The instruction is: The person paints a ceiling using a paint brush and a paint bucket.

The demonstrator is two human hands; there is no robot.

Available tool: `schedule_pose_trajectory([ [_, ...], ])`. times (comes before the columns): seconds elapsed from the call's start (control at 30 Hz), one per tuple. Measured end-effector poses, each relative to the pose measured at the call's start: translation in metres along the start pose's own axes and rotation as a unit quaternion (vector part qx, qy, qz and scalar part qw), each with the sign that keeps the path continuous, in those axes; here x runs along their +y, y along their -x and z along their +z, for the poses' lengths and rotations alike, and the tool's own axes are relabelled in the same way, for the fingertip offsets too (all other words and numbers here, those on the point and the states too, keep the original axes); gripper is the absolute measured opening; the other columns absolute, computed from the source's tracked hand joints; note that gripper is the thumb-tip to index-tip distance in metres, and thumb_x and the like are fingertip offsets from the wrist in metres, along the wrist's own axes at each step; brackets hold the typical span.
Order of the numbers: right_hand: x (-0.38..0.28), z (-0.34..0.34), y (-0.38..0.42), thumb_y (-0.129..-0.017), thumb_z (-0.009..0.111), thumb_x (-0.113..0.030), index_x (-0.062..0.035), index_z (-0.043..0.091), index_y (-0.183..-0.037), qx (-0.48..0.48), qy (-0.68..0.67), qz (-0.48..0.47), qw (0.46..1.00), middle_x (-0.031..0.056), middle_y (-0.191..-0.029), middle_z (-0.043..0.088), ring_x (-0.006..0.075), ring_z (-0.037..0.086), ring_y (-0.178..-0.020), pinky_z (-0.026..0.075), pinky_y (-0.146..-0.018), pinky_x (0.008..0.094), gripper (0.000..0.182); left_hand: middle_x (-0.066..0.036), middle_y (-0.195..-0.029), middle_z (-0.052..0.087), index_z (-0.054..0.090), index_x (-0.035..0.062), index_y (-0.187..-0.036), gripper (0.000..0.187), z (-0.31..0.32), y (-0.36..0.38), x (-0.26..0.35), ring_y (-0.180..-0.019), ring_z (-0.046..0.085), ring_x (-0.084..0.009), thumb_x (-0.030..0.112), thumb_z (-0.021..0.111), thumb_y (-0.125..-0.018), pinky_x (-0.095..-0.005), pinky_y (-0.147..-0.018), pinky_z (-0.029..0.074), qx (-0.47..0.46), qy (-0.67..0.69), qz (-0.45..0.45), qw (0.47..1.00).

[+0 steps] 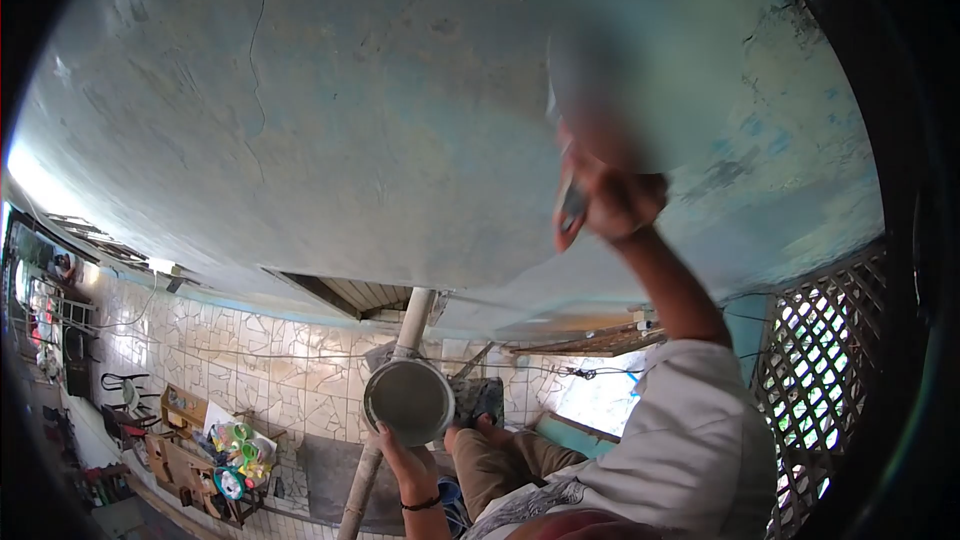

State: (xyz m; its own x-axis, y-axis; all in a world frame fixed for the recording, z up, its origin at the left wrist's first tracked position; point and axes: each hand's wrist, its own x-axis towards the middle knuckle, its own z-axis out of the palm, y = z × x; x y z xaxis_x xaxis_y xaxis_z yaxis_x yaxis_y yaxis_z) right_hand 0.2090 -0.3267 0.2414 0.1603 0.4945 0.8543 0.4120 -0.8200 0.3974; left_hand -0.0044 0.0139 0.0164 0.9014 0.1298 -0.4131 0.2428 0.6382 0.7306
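My right hand (pixel 618 195) is raised against the weathered blue-grey wall (pixel 380 70), fingers closed around a handle. Its tool, apparently a wide paintbrush (pixel 595 80), is smeared by motion and partly lost against the wall. Low in the view, my left hand (pixel 405 455) grips the near side of a round bucket (pixel 408 402) from below. Grey, paint-like liquid fills part of the bucket, which is held with its mouth facing up toward me. A dark band circles my left wrist.
A light pole (pixel 415 322) runs behind the bucket toward the tiled floor (pixel 245 345). Wooden furniture (pixel 180 465) with colourful items stands lower left. A lattice screen (pixel 825 360) is at right. Thin cables cross below the wall, and cracks and peeling patches mark it.
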Motion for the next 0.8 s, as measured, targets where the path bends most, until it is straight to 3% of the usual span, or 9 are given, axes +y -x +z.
schedule_pose_trajectory([
  [0.17,-0.087,0.013,0.111,-0.082,0.073,-0.005,-0.0059,0.071,-0.08,-0.164,-0.118,0.12,0.972,0.0076,-0.113,0.078,0.0279,0.075,-0.11,0.063,-0.093,0.044,0.003,-0.014,-0.149,0.053,0.045,0.0012,-0.151,0.068,0.009,0.0,0.01,-0.137,0.051,-0.0263,0.053,0.047,-0.108,-0.0429,-0.114,0.04,0.011,-0.007,-0.011,1.0],
  [0.3,-0.088,0.009,0.136,-0.075,0.075,-0.006,-0.0072,0.071,-0.092,-0.245,-0.237,0.233,0.911,0.0097,-0.114,0.077,0.0266,0.077,-0.099,0.065,-0.078,0.0402,0.017,-0.014,-0.15,0.052,0.045,0.0012,-0.152,0.067,-0.011,-0.006,0.0,-0.138,0.051,-0.0248,0.052,0.047,-0.108,-0.0415,-0.116,0.038,0.001,0.003,-0.009,1.0],
  [0.37,-0.053,0.004,0.088,-0.078,0.079,0.0,-0.0043,0.07,-0.095,-0.191,-0.193,0.109,0.956,0.0095,-0.108,0.078,0.0242,0.078,-0.089,0.064,-0.071,0.0369,0.019,-0.014,-0.151,0.051,0.043,0.0012,-0.153,0.067,-0.016,-0.004,-0.001,-0.139,0.05,-0.0242,0.051,0.047,-0.109,-0.0414,-0.117,0.037,-0.003,-0.019,-0.009,1.0],
  [0.43,-0.023,-0.001,0.042,-0.079,0.081,0.0,-0.0047,0.072,-0.095,-0.151,-0.157,0.122,0.968,0.0127,-0.103,0.079,0.0255,0.078,-0.088,0.061,-0.071,0.0337,0.019,-0.013,-0.155,0.047,0.038,0.0038,-0.156,0.069,-0.016,-0.003,-0.003,-0.142,0.046,-0.0251,0.053,0.046,-0.109,-0.0421,-0.118,0.036,0.008,-0.004,-0.006,1.0],
  [0.5,0.015,-0.012,-0.022,-0.082,0.082,0.0,-0.0005,0.069,-0.108,-0.09,-0.163,0.11,0.976,0.0167,-0.1,0.078,0.0266,0.079,-0.091,0.062,-0.071,0.0354,0.029,-0.012,-0.159,0.044,0.036,0.008,-0.159,0.071,-0.019,-0.005,-0.006,-0.144,0.045,-0.0263,0.057,0.045,-0.108,-0.0435,-0.118,0.036,0.017,-0.021,-0.004,1.0],
  [0.57,0.044,-0.016,-0.062,-0.087,0.078,0.002,0.0116,0.062,-0.114,-0.008,-0.138,0.132,0.982,0.0208,-0.1,0.077,0.0279,0.078,-0.092,0.065,-0.075,0.0356,0.033,-0.012,-0.159,0.044,0.036,0.0084,-0.159,0.071,-0.024,-0.005,-0.008,-0.145,0.044,-0.026,0.057,0.045,-0.108,-0.0429,-0.118,0.036,0.021,-0.008,-0.015,1.0],
  [0.63,0.054,-0.019,-0.113,-0.089,0.076,0.004,0.0155,0.063,-0.114,0.1,-0.111,0.113,0.982,0.0194,-0.101,0.076,0.0233,0.077,-0.084,0.064,-0.074,0.0312,0.03,-0.012,-0.159,0.044,0.036,0.0089,-0.159,0.071,-0.019,-0.003,-0.009,-0.145,0.043,-0.0258,0.056,0.046,-0.108,-0.0425,-0.119,0.035,0.023,-0.002,-0.027,0.999],
  [0.73,0.077,-0.033,-0.165,-0.09,0.08,-0.001,0.0144,0.066,-0.107,0.133,0.014,0.062,0.989,0.0158,-0.094,0.077,0.0185,0.077,-0.079,0.062,-0.071,0.0266,0.027,-0.012,-0.159,0.043,0.035,0.0098,-0.16,0.072,-0.008,-0.002,-0.003,-0.146,0.042,-0.0256,0.056,0.047,-0.107,-0.042,-0.119,0.034,0.024,-0.01,-0.032,0.999],
  [0.8,0.083,-0.046,-0.181,-0.097,0.069,-0.018,0.0082,0.068,-0.112,0.132,0.088,-0.01,0.987,0.0165,-0.098,0.077,0.0236,0.077,-0.085,0.062,-0.077,0.0328,0.031,-0.012,-0.159,0.043,0.035,0.0102,-0.16,0.072,-0.006,0.0,-0.003,-0.146,0.042,-0.0255,0.056,0.048,-0.107,-0.0419,-0.119,0.033,0.027,-0.017,-0.031,0.999],
])
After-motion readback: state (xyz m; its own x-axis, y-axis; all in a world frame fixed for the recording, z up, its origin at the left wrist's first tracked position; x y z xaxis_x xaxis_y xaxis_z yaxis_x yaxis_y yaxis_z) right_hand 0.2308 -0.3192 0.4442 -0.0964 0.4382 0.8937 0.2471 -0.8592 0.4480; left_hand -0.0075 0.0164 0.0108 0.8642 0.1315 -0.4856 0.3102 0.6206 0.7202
